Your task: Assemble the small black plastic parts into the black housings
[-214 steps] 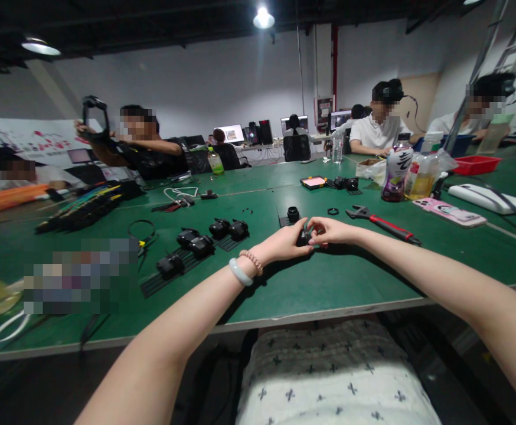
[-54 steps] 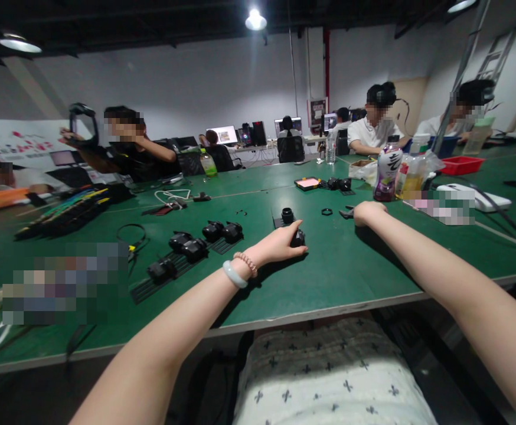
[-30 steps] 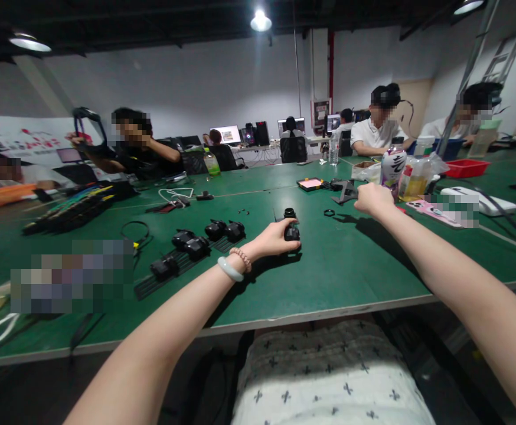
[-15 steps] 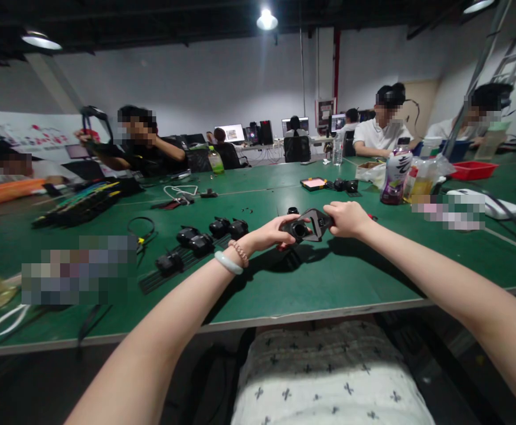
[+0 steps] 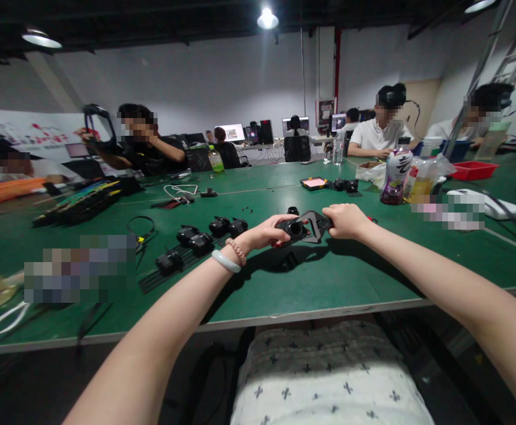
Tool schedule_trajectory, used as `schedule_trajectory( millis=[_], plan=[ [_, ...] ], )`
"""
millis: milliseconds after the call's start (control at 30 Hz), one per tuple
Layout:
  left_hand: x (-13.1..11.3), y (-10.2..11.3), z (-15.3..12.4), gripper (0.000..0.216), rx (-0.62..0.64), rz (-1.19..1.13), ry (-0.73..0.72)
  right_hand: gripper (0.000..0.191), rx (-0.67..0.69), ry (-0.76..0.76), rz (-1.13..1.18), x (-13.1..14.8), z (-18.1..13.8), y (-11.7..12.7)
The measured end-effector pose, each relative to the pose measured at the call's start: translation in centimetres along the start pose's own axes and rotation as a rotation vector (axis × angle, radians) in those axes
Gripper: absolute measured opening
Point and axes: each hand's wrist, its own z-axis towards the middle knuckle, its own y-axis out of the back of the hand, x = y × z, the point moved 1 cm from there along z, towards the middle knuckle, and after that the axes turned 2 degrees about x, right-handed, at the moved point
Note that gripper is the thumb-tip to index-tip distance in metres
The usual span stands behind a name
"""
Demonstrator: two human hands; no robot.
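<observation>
My left hand (image 5: 267, 232) is closed around a small black round part (image 5: 294, 229), held a little above the green table (image 5: 329, 277). My right hand (image 5: 347, 219) grips the handle of an adjustable wrench, whose dark jaw head (image 5: 314, 225) sits against that black part. Another small black round part (image 5: 292, 211) stands on the table just behind my hands. To the left, several black parts (image 5: 196, 240) lie on dark ribbed strips.
Bottles (image 5: 396, 175) and a plastic bag stand at the right, with a white device (image 5: 488, 200) and a red tray (image 5: 474, 169) beyond. A pink tray (image 5: 313, 183) lies farther back. Cables and tools (image 5: 81, 200) lie at the left. Other people sit along the table's far side.
My right hand reached right, picked the wrench up and brought it back to the middle. My left hand lifted the black part off the table, and the wrench head now meets it.
</observation>
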Motion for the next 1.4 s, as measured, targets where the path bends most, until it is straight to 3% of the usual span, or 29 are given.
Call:
schedule_trajectory(
  millis=[233, 433, 633, 933, 1400],
  plan=[
    [-0.6, -0.5, -0.1, 0.054, -0.027, 0.105, 0.022, 0.027, 0.088, -0.045, 0.049, 0.6, 0.0, -0.2],
    [-1.2, -1.0, 0.0, 0.047, -0.026, 0.258, -0.032, 0.026, 0.098, -0.065, 0.076, 0.6, 0.0, -0.6],
    [-0.6, -1.5, 0.2, 0.042, -0.044, 0.251, -0.023, 0.025, 0.066, -0.049, 0.078, 1.3, -0.2, -0.6],
    [-1.1, -3.1, 0.5, 0.038, -0.148, 0.211, -0.068, 0.027, 0.066, -0.047, 0.108, 2.7, -0.7, -0.8],
    [-0.4, -4.6, 0.9, 0.036, -0.445, 0.275, -0.198, 0.029, 0.107, -0.105, 0.17, 2.8, -0.7, -0.4]
  ],
)
